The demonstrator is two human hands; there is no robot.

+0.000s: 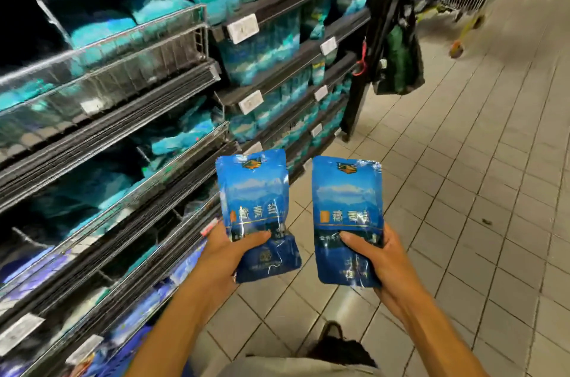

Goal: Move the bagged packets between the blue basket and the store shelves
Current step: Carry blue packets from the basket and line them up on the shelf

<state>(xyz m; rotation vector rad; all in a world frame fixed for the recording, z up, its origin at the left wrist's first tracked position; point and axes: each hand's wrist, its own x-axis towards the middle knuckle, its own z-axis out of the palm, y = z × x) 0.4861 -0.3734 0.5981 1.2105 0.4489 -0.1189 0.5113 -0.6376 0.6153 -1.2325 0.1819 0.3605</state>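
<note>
Holding one blue packet upright in each hand, I stand in a store aisle. My left hand (229, 248) has its grip clamped on the lower part of the left packet (256, 210), thumb across the front. My right hand (377, 256) grips the right packet (347, 216) the same way. The two packets are side by side, apart, above the tiled floor (478, 191). Just to my left run the shelves (129, 142), stocked with teal and blue bags behind white price tags (242, 27). A dark bag (399, 62) hangs from the shelf's end post.
</note>
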